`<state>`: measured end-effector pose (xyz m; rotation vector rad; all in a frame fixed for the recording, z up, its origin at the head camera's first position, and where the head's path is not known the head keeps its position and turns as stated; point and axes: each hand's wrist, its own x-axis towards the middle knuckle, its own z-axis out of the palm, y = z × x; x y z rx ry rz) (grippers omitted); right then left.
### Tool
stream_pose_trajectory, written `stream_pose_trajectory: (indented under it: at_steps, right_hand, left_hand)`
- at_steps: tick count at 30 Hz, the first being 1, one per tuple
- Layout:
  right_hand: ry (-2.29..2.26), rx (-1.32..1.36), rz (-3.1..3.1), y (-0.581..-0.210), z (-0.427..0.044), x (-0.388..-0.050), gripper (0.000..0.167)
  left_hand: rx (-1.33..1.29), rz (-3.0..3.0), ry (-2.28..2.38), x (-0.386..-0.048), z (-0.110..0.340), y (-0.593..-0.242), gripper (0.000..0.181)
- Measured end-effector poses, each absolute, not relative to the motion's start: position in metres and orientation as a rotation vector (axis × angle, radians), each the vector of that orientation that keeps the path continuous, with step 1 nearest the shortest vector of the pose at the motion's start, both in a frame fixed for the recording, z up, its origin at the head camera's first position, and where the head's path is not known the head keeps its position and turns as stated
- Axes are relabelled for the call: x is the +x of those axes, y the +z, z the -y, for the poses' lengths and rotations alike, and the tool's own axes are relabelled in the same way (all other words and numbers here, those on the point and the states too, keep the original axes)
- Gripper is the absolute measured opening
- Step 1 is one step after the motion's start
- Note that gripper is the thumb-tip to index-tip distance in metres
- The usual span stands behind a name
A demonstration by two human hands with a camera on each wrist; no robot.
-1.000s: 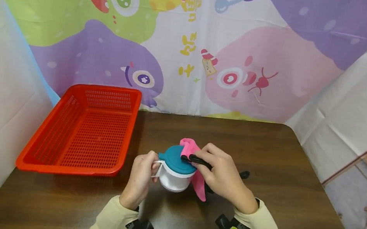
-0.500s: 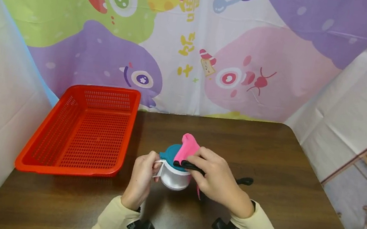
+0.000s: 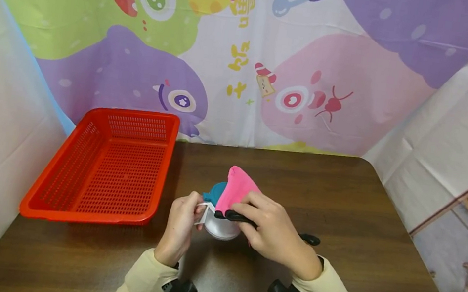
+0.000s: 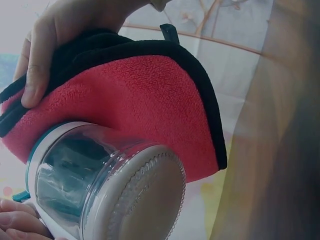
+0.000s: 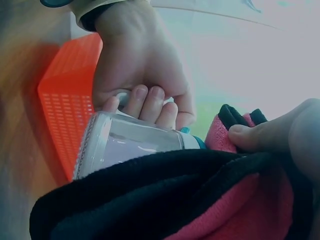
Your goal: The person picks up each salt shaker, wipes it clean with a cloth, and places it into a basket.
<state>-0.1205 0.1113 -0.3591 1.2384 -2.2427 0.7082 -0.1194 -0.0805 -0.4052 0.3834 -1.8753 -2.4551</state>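
Note:
A clear glass jar [image 4: 75, 180] with a teal lid [image 3: 215, 193] and a white handle [image 3: 203, 214] is held above the table. My left hand [image 3: 180, 225] grips that handle, its fingers curled round it in the right wrist view. A pink cloth with black edging [image 3: 238, 189] drapes over the lid and the jar's right side. My right hand [image 3: 269, 226] pinches the folded cloth between thumb and fingers and holds it against the jar. In the left wrist view the cloth [image 4: 135, 95] lies along the jar's wall, and the jar's ribbed base [image 4: 145, 200] faces the camera.
A red perforated plastic basket [image 3: 158, 175] stands at the left of the brown wooden table [image 3: 322, 188]. Behind the table hangs a cartoon-printed curtain [image 3: 229, 115]. Black camera mounts [image 3: 180, 289] are strapped to both wrists.
My right hand has shifted slightly left with the cloth, which now spreads over more of the lid and the jar's front. The left hand and the jar have stayed nearly in place.

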Motion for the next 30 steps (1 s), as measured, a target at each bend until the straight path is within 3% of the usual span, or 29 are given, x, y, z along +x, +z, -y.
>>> stream_pose_trajectory:
  at_steps: [30]
  right_hand:
    - [1.117,1.349,2.077,-0.355,-0.127,-0.127,0.026]
  left_hand:
    - [0.425,1.835,-2.434,-0.127,0.093,-0.409,0.033]
